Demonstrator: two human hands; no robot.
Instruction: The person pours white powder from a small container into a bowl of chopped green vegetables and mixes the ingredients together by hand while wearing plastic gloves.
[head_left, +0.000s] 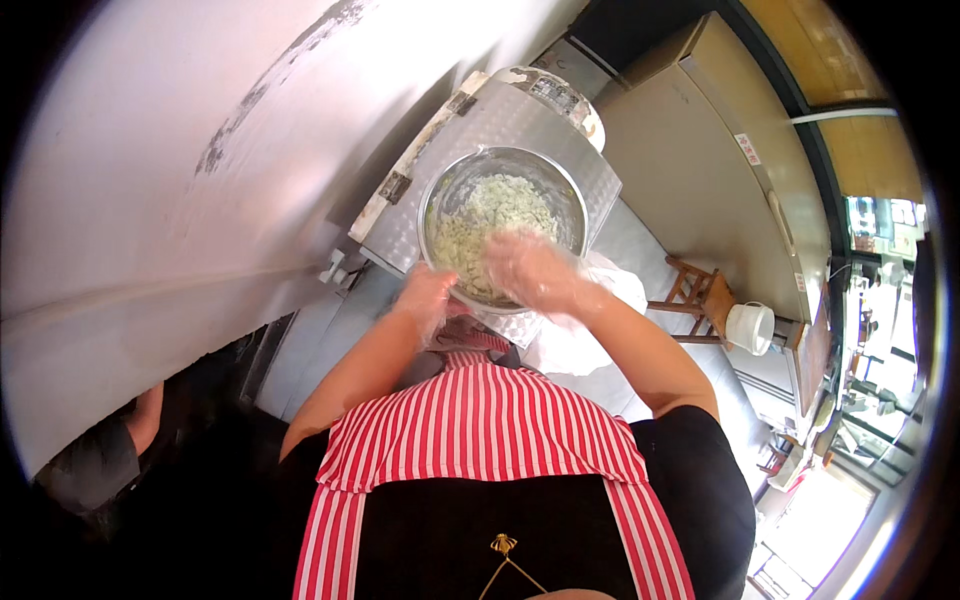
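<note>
A round steel bowl (579, 196) stands on a metal-topped surface (480, 120) and holds a pale, crumbly, floury mixture (510, 202) with greenish bits. My left hand (427, 292), in a clear plastic glove, grips the bowl's near left rim. Over the near right part of the mixture is my right hand (529, 270), also in a clear glove and blurred; its fingertips are at the mixture, and whether they hold any of it cannot be seen.
A pale wall (225, 187) rises at the left. Beyond the surface is a rounded white container (562, 97). At right stand a large cabinet (705, 150), a wooden stool (716, 304) and a white bucket (750, 328). A white plastic bag (592, 345) hangs near my right forearm. Another person's arm (146, 420) shows lower left.
</note>
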